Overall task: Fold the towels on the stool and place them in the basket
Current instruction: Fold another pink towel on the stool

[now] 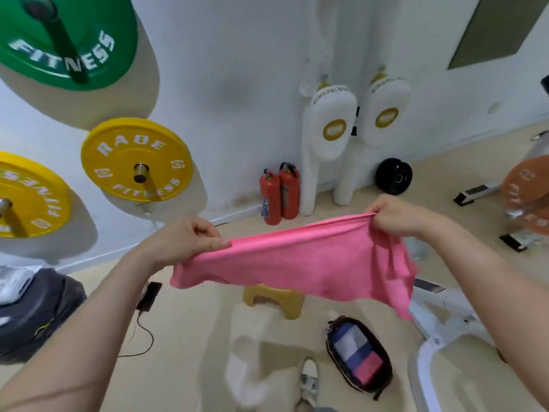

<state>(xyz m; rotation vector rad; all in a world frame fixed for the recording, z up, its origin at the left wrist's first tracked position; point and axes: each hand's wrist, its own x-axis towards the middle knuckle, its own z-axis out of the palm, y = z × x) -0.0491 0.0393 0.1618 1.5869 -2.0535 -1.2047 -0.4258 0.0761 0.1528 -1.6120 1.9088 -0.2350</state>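
A pink towel (pixel 300 263) hangs stretched in the air between my two hands. My left hand (pixel 190 239) pinches its upper left edge and my right hand (pixel 398 215) pinches its upper right corner. The towel's lower edge droops, longer on the right. Below it stands a small yellow stool (pixel 274 298), its top mostly hidden by the towel. On the floor to the right of the stool lies a dark oval basket (pixel 358 355) holding folded towels in white, blue and pink.
A phone with a cable (pixel 148 295) lies on the floor left of the stool. Two red fire extinguishers (pixel 279 193) stand by the wall. Weight plates (pixel 136 162) hang at left, a dark bag (pixel 38 310) lies low left, white equipment (pixel 439 331) at right, a shoe (pixel 309 379) near the basket.
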